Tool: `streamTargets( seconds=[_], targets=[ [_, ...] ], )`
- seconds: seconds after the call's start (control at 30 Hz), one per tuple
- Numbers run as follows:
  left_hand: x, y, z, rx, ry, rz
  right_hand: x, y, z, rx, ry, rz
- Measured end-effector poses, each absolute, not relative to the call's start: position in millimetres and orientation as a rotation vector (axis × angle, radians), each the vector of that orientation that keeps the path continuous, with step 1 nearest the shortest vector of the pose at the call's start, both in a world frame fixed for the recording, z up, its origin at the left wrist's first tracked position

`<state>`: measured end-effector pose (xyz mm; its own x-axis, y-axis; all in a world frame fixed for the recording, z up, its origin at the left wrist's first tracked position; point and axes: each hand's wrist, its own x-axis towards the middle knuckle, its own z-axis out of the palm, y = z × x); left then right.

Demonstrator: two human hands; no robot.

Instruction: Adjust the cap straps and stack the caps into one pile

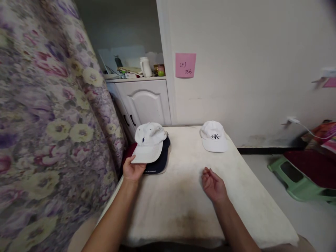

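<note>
My left hand (133, 170) is closed on the front edge of a white baseball cap (148, 141) with a small dark emblem, its thumb on top of the brim. Beneath that cap lies a dark navy cap (164, 155) with small lettering along its brim. Other caps under it are mostly hidden; a dark red part (128, 154) shows at the left. My right hand (214, 184) is over the table, palm turned up, fingers loosely curled in with nothing visible in them. Beyond it a second white cap (214, 136) with black letters sits apart, brim facing me.
A pale cloth covers the table (189, 203). Close on the left hangs a floral curtain (52, 140). Behind are a white cabinet (147, 101) with a white jug (145, 67) and the wall with a pink note (185, 65). A green stool (296, 182) stands right.
</note>
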<state>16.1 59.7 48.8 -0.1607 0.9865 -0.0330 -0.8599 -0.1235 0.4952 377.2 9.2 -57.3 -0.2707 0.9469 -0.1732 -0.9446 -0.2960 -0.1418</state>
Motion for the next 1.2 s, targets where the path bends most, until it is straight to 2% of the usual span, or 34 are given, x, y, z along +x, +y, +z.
streamTargets(
  seconds=[0.37, 0.67, 1.2],
  targets=[
    [4.5, 36.6, 23.8, 0.270, 0.674, 1.554, 375.0, 9.2, -55.2, -0.279, -0.021, 1.863],
    [6.8, 21.0, 28.6, 0.212, 0.878, 1.441, 374.9, 10.7, -55.4, -0.306, -0.036, 1.873],
    [29.7, 22.3, 26.7, 0.213, 0.977, 1.545, 373.8, 9.5, -55.0, -0.324, -0.067, 1.863]
  ],
)
